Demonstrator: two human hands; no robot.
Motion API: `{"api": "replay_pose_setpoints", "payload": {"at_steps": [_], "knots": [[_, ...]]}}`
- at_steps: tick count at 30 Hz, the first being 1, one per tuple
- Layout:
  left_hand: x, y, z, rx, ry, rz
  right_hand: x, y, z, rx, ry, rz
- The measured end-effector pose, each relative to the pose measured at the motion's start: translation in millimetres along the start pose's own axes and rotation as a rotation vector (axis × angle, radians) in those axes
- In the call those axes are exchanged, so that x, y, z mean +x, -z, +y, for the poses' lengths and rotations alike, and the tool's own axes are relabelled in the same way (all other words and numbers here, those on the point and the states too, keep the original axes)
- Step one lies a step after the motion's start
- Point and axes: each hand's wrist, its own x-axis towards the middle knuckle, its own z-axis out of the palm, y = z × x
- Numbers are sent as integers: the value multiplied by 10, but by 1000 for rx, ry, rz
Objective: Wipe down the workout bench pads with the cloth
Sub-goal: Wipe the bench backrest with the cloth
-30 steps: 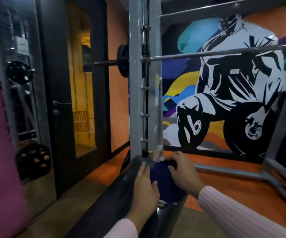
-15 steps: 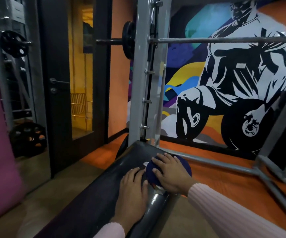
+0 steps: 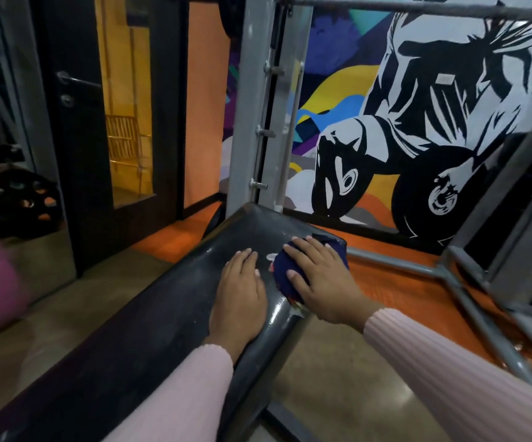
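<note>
A long black bench pad [image 3: 175, 298] runs from the lower left up to the rack post. Near its far right edge lies a bunched dark blue cloth [image 3: 285, 274]. My right hand [image 3: 322, 282] lies on top of the cloth, fingers spread and pressing it onto the pad, the thumb along its near side. My left hand [image 3: 239, 291] rests flat on the bare pad just left of the cloth, fingers straight. Pale scuffs show on the pad between the two hands.
A grey rack upright [image 3: 251, 106] with pegs rises at the pad's far end, and a steel bar [image 3: 417, 6] crosses overhead. Grey frame tubes [image 3: 456, 279] run along the orange floor at right. A dark door [image 3: 76, 138] and weight plates [image 3: 25, 202] stand at left.
My view tilted down and moved closer. Both hands came down onto the pad: the right now presses the cloth flat, the left lies beside it instead of against the cloth.
</note>
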Motion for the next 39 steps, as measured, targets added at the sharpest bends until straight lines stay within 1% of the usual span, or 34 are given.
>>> {"api": "replay_pose_setpoints", "payload": {"at_steps": [4,7,9,11,13,14,16,18,21,23,27,28,30,32,34,36,39], "knots": [[-14,-13,11,-35,25,21,286,71,212,-26,-124,44],[-16,-7,1,-39,31,20,555,24,85,-66,-183,37],[-16,-2,1,-39,31,19,526,-19,-75,-78,-135,24],[-16,6,5,-48,34,19,301,-48,-167,-63,-27,11],[-18,13,8,-49,33,21,58,-25,-129,-22,44,-5],[-20,12,9,-47,30,20,-4,3,-54,-18,45,-11],[-21,5,6,-45,21,18,52,40,117,-26,-22,19],[-18,-3,-5,-43,20,19,284,59,189,-34,-123,54],[-12,-17,-17,-37,12,19,590,1,79,-85,-206,52],[-18,-12,-14,-31,15,18,591,-44,-56,-103,-168,37],[-30,9,8,-44,14,32,128,-37,-153,-37,14,1],[-31,12,11,-42,13,33,51,-15,-102,-25,20,-7],[-29,2,10,-37,6,35,84,18,39,-26,-40,10],[-27,-8,-4,-37,6,37,328,44,118,-35,-146,37],[-20,-13,-13,-42,9,37,599,39,83,-53,-205,11],[-16,-10,-14,-42,16,36,730,-8,-31,-64,-182,-18],[-18,11,5,-48,17,41,553,-39,-203,-111,-32,-31]]}}
